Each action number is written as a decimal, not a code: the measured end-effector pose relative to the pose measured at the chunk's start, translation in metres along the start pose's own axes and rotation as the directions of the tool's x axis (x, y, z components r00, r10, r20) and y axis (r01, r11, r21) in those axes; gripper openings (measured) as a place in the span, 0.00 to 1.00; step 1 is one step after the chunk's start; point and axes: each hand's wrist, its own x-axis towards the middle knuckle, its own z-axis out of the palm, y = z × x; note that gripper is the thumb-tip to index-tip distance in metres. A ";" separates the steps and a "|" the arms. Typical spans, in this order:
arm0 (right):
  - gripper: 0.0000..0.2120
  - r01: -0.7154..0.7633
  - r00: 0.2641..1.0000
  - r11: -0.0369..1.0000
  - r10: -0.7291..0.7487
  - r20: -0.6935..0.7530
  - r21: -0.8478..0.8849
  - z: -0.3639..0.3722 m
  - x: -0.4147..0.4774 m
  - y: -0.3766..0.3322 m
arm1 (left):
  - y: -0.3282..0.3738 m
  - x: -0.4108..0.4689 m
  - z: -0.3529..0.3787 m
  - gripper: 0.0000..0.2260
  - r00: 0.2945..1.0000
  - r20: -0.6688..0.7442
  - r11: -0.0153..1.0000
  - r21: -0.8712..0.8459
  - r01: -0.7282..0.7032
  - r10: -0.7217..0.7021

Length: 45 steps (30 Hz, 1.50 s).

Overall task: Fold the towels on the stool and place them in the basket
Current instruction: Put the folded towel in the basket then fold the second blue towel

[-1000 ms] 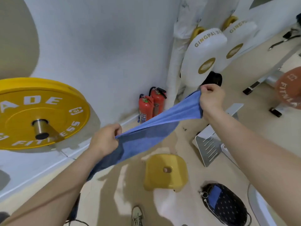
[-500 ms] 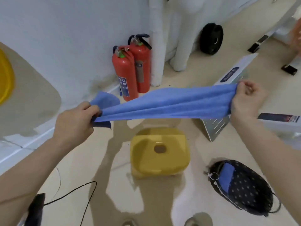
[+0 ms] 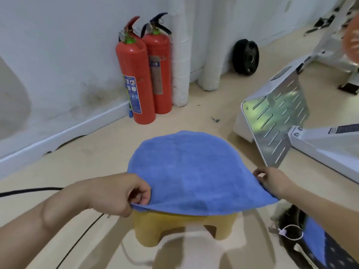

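Obs: blue towel [image 3: 190,171] drapes over yellow stool [image 3: 184,228], near edge raised. Left hand [image 3: 116,193] and right hand [image 3: 272,181] each pinch a near corner. Judged light, soft and limp; it sags between grips, so hold the corners and keep the edge taut.

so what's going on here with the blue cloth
A person is working on a blue towel, spread open over the top of a yellow stool. The left hand pinches its near left edge and the right hand pinches the near right edge. No fold has been made yet. The dark dotted basket sits on the floor at lower right with something blue already inside.
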 end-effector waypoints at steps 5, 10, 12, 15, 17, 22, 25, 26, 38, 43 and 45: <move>0.06 -0.083 0.991 0.984 0.099 -0.094 0.160 0.001 -0.012 0.026 | 0.012 -0.021 0.001 0.13 0.974 0.221 0.980 -0.176 0.096 -0.056; 0.27 -0.478 0.874 0.645 0.281 0.397 0.597 0.020 -0.035 0.039 | -0.030 -0.010 0.007 0.09 0.707 -0.483 0.716 -0.697 0.047 -0.516; 0.31 -0.559 0.807 0.520 0.161 0.568 0.646 0.029 -0.036 0.038 | -0.050 0.005 0.030 0.08 0.637 -0.390 0.581 -0.806 0.113 -0.665; 0.22 -0.569 0.759 0.430 -0.052 0.649 0.701 0.036 -0.046 0.026 | -0.064 0.022 0.065 0.07 0.704 -0.156 0.492 -0.816 0.302 -0.693; 0.26 -0.595 0.753 0.309 -0.109 0.649 0.742 0.044 -0.054 0.026 | -0.064 0.023 0.079 0.09 0.707 -0.085 0.476 -0.795 0.377 -0.702; 0.14 -0.583 0.810 0.064 -0.032 0.585 0.810 0.053 -0.063 0.025 | -0.062 0.015 0.093 0.04 0.807 0.111 0.481 -0.753 0.449 -0.580; 0.05 -0.559 0.829 0.013 0.022 0.559 0.829 0.055 -0.058 0.019 | -0.065 0.015 0.097 0.07 0.847 0.089 0.436 -0.826 0.356 -0.524; 0.04 -0.554 0.832 0.010 0.037 0.553 0.833 0.055 -0.058 0.015 | -0.066 0.014 0.097 0.08 0.863 0.082 0.445 -0.831 0.335 -0.498; 0.04 -0.314 0.930 -0.079 0.175 0.323 0.946 0.034 -0.053 -0.007 | -0.070 0.011 0.088 0.04 0.621 -0.356 0.542 -0.830 0.133 -0.698; 0.07 0.010 0.972 0.154 0.229 -0.045 0.988 -0.013 -0.064 -0.048 | -0.038 0.004 0.055 0.16 0.388 -0.668 0.682 -0.720 -0.125 -0.635; 0.10 0.112 0.975 0.255 0.158 -0.155 0.960 -0.034 -0.075 -0.074 | -0.011 0.000 0.044 0.18 0.298 -0.808 0.813 -0.564 -0.145 -0.507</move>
